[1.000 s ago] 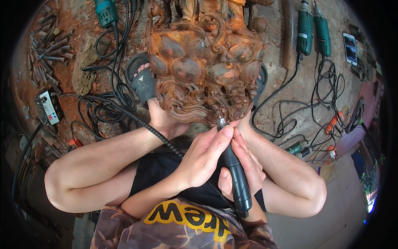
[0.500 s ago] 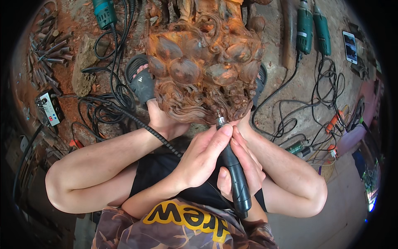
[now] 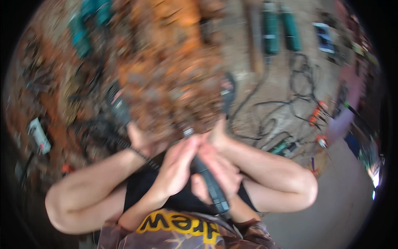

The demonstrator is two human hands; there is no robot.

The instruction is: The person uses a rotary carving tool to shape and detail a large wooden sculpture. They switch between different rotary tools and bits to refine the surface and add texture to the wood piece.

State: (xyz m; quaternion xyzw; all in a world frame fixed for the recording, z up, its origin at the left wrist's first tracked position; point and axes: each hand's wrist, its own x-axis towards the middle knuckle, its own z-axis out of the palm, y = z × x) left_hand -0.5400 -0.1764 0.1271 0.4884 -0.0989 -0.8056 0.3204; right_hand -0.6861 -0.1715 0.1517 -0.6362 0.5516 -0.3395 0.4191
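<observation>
A black rotary carving handpiece [image 3: 211, 186] slants across my lap, its metal nose pointing away from me. My right hand [image 3: 222, 166] is wrapped round its body. Pressed against the front part, near the metal collar, are the fingers of my left hand [image 3: 177, 164]. Just beyond the nose stands a brown carved wooden piece [image 3: 174, 83] with rounded bulges and curling relief, between my feet. Motion blur smears the carving, and I cannot tell whether the tip touches it.
Green power tools [image 3: 271, 31] with black cords lie at the far right, beside a phone [image 3: 323, 37]. Another teal tool [image 3: 78, 37] is at the far left. A white power strip [image 3: 40, 136] and tangled cords lie left of my legs.
The whole view has shifted and blurred, with the carving and floor tools appearing further left. Both hands keep their hold on the handpiece, which also appears further left and slightly lower.
</observation>
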